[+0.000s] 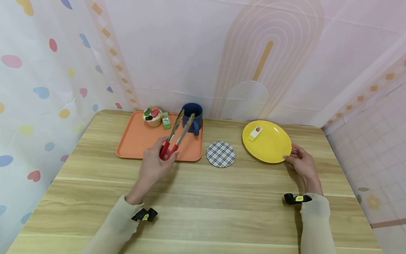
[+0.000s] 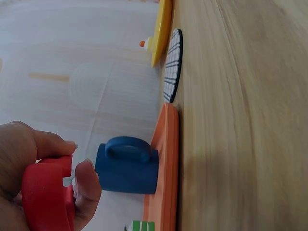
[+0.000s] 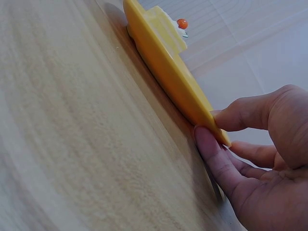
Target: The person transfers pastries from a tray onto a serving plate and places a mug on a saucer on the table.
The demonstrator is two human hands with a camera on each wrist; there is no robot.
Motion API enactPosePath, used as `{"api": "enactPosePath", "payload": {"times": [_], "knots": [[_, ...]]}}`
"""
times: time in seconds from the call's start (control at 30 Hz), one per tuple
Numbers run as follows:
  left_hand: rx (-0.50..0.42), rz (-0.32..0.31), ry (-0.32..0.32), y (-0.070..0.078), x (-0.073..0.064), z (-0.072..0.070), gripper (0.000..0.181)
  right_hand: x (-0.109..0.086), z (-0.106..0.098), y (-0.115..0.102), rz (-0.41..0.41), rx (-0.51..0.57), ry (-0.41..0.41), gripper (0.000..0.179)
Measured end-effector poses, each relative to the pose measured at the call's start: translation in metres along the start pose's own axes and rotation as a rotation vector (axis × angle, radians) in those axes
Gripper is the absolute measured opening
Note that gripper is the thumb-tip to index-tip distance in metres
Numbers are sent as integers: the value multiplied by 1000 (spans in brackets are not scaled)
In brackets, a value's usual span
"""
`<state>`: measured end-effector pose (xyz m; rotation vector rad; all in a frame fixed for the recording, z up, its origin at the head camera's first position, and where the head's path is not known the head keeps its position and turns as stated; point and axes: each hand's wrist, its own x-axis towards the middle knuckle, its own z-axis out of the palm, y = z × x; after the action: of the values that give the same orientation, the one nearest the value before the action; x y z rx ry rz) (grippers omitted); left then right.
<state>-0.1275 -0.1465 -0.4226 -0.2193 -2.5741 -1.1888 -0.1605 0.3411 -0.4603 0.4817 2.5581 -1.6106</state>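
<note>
My left hand (image 1: 156,163) grips metal tongs (image 1: 180,132) by their red handles, over the front of the orange tray (image 1: 131,141). The arms of the tongs point away and stand apart, with their tips overlapping a dark blue mug (image 1: 194,112) in the head view. At the right, my right hand (image 1: 302,164) pinches the near right rim of a yellow plate (image 1: 269,148) between thumb and fingers. On that plate lies a small yellow-and-white cake-like piece (image 1: 255,133); its orange-red ball shows in the right wrist view.
On the tray stand a toy cupcake (image 1: 153,117) with fruit on top and a small green-and-white block (image 1: 166,120). A round plaid coaster (image 1: 221,154) lies between tray and plate. Patterned cloth (image 1: 177,53) hangs behind the wooden table (image 1: 215,211).
</note>
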Motion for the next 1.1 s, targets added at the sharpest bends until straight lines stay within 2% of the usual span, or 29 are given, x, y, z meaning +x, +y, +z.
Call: {"api": "enactPosePath", "payload": {"times": [0.2, 0.4, 0.73, 0.9, 1.1], "knots": [[19, 3, 42, -8, -2, -6, 47, 0, 0, -1, -3, -4, 1, 76], [37, -22, 62, -17, -2, -9, 47, 0, 0, 0, -8, -3, -5, 76], [100, -107, 47, -33, 0, -10, 46, 1, 1, 2, -13, -4, 8, 76], [119, -166, 18, -36, 0, -11, 47, 1, 1, 2, -11, 0, 10, 76], [127, -201, 6, -38, 0, -10, 49, 1, 1, 2, -10, 0, 12, 76]]}}
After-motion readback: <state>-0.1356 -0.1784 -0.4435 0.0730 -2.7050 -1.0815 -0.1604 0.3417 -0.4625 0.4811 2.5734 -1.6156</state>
